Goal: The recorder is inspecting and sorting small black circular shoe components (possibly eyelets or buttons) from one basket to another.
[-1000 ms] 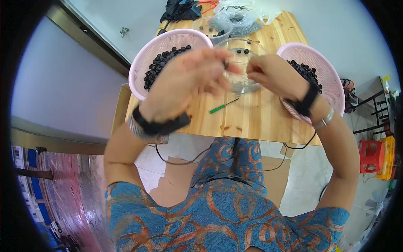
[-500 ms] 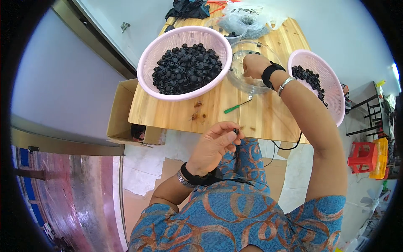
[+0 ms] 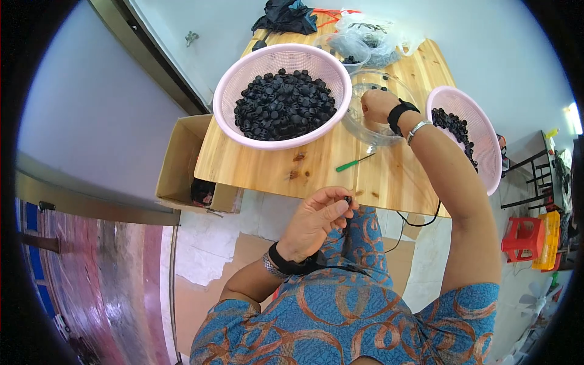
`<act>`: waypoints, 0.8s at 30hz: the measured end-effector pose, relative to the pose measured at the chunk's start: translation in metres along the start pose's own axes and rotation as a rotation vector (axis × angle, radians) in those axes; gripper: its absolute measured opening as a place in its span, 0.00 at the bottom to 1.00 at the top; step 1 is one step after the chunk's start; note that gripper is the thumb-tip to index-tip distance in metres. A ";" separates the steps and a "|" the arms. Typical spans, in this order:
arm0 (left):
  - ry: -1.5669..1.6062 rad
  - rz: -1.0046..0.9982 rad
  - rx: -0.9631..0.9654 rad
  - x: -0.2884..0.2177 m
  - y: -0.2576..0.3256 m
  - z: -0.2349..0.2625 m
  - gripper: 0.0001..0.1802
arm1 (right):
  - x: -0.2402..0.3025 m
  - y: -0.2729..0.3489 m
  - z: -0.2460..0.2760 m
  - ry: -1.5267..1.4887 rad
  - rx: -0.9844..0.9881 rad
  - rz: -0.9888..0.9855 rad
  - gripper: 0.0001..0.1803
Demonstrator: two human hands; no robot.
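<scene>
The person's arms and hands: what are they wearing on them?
Both hands are bare, without gloves. The left hand has a black band at the wrist with a silvery bracelet behind it. The right hand has a black band and a silvery bangle too. Short blue sleeves with orange swirls end above the elbows.

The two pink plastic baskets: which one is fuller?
The larger pink plastic basket at table centre, heaped with small black caps; the right-edge one holds few.

A single head-worn fisheye view looks steeply down from above the person's chest, facing forward over the wooden surface (image 3: 316,167), fairly near; edges curve toward the rim.
</scene>
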State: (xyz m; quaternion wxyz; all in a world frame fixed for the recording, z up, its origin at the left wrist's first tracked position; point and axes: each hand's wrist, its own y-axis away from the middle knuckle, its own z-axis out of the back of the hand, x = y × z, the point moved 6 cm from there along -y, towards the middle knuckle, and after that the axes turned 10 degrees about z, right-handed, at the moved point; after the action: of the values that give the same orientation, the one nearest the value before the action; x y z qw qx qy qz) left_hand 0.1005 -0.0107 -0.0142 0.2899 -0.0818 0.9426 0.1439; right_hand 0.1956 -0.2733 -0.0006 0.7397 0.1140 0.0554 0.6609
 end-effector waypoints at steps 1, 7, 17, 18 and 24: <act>0.008 -0.011 -0.044 0.000 -0.001 0.001 0.11 | 0.000 0.002 0.004 -0.001 -0.084 0.007 0.10; 0.144 -0.077 -0.049 -0.015 -0.011 0.003 0.12 | 0.026 0.055 0.052 -0.805 -0.374 0.115 0.05; 0.019 -0.157 0.012 -0.013 -0.026 -0.021 0.14 | 0.107 0.183 0.044 -1.048 -0.492 0.377 0.03; -0.012 -0.161 0.002 -0.011 -0.026 -0.024 0.15 | 0.106 0.186 0.042 -1.050 -0.500 0.369 0.03; -0.222 -0.249 -0.048 -0.004 -0.022 -0.041 0.14 | 0.102 0.211 0.045 -0.851 -0.571 0.358 0.04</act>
State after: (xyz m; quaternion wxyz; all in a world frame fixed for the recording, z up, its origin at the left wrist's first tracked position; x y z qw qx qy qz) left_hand 0.0875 -0.0444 0.0151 0.4058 -0.1885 0.8837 0.1373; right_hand 0.0153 -0.1551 0.1013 0.5742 0.1737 -0.4509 0.6609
